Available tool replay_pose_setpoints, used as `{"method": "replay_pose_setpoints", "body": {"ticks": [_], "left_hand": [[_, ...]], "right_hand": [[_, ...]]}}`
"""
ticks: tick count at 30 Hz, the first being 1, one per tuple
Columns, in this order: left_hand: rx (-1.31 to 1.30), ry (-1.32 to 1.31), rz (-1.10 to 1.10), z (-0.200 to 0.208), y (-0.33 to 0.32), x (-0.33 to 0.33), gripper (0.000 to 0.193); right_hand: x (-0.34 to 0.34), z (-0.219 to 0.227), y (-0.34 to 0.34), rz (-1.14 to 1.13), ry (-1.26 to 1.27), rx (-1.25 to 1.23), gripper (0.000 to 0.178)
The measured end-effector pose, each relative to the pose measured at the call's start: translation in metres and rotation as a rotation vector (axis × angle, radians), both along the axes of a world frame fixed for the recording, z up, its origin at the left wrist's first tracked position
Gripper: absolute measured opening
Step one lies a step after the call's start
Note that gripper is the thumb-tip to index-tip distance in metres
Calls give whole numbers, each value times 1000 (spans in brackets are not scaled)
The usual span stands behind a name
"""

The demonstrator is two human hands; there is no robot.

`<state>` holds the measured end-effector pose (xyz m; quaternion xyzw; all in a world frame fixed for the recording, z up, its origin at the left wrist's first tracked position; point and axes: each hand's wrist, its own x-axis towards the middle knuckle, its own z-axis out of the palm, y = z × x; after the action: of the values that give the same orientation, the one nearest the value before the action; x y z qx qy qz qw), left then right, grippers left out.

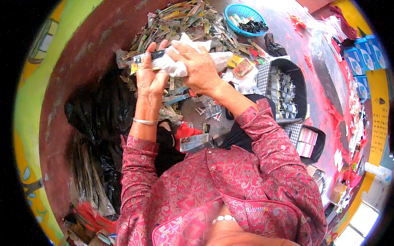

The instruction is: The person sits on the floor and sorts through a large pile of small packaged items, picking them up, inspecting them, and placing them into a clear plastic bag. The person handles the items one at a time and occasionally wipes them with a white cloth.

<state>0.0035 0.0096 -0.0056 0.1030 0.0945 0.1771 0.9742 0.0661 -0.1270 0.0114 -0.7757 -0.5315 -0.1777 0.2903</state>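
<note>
White cloth point(174, 67), bunched and rumpled, raised above the near part of a heap of packaged strips point(186, 18). Against the cloth, also over the heap, a flat clear-fronted packet point(158, 54), striped black and with yellow at the left end. Left hand point(152, 80) upright, palm toward the wearer, gripping the packet, one digit across the front and another fingertip showing above the top edge. Right hand point(198, 67) bent over the cloth, back upward, fingers curled and pressing the cloth to the packet's right end. White band point(145, 121) around the left wrist; sleeves in red patterned fabric.

To the right of the heap's far end, a blue plastic basket point(227, 25) with small black pieces and pale rolls inside. Farther right of the heap, a crumpled black bag point(274, 46), then a large houndstooth box point(264, 78) with small packaged pieces in rows, and nearer the wearer a smaller houndstooth box point(293, 133) with a stack of pink and white cards. At the heap's right edge, a clear pack point(243, 67) with orange-brown contents. To the left and near side of the heap, shiny black plastic sheeting point(98, 102). Well right of the heap, stacked blue cartons point(365, 57).
</note>
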Motion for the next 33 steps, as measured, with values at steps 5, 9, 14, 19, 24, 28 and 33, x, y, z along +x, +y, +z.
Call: {"method": "replay_pose_setpoints", "body": {"ticks": [5,9,14,19,24,28,33], "left_hand": [[-35,-57,142,10,17,-11,22],[-23,-69,254,16,32,-16,21],[-10,-84,319,17,19,-7,23],[394,-57,291,25,-12,-1,28],[1675,-51,481,16,-25,1,28],[2012,-125,362,20,-48,-4,31],[2220,-32,520,19,-59,-9,41]], "right_hand": [[50,-16,-30,-87,363,-165,25],[79,-15,-43,-261,1619,665,19],[26,-15,-13,237,2178,716,34],[-7,3,19,587,2302,849,60],[14,5,8,541,2439,925,54],[33,-5,-4,534,2549,879,36],[28,2,-12,298,2330,909,22]]}}
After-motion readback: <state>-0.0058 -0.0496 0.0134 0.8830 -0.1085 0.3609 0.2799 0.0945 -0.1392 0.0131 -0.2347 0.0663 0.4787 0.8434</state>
